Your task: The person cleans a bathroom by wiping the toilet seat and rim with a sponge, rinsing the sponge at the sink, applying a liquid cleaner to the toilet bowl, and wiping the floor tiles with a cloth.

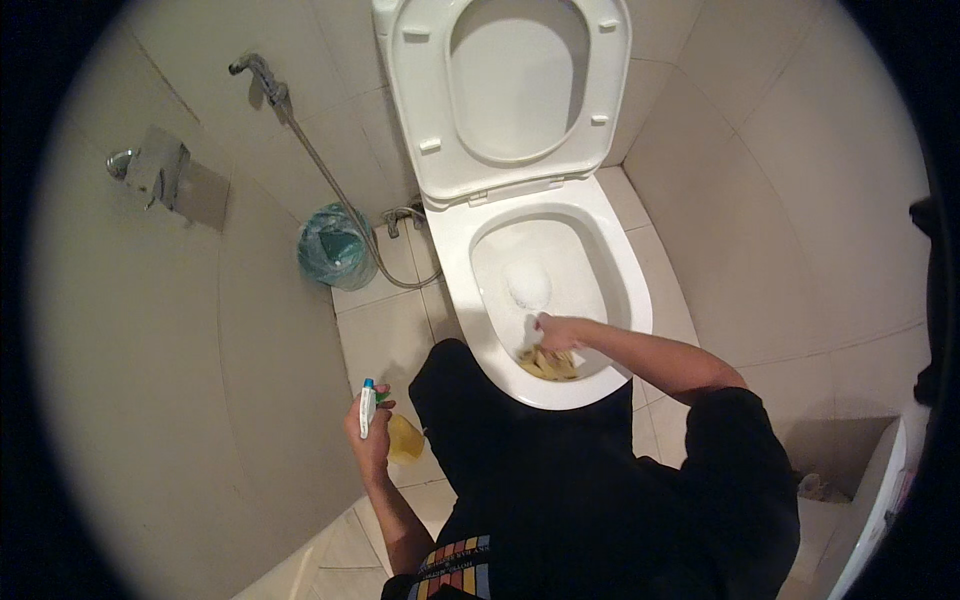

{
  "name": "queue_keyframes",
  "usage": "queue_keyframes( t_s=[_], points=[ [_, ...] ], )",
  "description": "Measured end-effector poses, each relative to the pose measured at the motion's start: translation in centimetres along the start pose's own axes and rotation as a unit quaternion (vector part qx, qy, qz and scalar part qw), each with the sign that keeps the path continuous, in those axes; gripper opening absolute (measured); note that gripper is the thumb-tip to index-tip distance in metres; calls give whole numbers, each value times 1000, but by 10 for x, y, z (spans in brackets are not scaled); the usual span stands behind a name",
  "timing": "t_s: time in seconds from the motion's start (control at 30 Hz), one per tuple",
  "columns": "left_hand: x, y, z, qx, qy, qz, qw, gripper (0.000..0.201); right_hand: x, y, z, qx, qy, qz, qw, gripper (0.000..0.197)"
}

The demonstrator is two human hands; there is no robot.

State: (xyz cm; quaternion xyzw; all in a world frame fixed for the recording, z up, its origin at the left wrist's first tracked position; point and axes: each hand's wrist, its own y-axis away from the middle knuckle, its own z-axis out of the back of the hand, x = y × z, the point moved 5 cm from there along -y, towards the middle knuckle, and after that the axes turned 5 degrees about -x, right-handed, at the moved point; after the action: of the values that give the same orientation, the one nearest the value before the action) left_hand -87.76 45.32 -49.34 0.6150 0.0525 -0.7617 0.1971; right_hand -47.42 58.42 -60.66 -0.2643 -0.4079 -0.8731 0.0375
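Note:
My right hand (562, 334) reaches down into the white toilet bowl (632, 290), its fingers closed on a crumpled yellow cloth (548, 364) that lies against the bowl's near inner wall. White foam (528, 286) sits at the bottom of the bowl, just beyond that hand. Off to the left of the toilet, my left hand (368, 442) is wrapped round the neck of a spray bottle (405, 440) with yellow liquid and a white and blue trigger head. The raised seat and lid (430, 110) lean back behind the bowl.
A small bin (335, 250) with a greenish liner stands at the left wall. The bidet hose (325, 170) hangs from its holder and loops down beside the toilet. A paper holder (158, 170) juts from the left wall. At lower right is a white basin edge (880, 490).

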Motion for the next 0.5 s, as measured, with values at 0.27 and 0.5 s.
queue_keyframes(
  t_s=[0.27,0.5],
  points=[
    [7,6,-3,-16,21,-3,1000,44,-9,17,-30,321,-156,-90,930,33],
    [10,0,-5,2,14,1,1000,47,48,-41,-29,273,-224,135,926,32]
  ],
)
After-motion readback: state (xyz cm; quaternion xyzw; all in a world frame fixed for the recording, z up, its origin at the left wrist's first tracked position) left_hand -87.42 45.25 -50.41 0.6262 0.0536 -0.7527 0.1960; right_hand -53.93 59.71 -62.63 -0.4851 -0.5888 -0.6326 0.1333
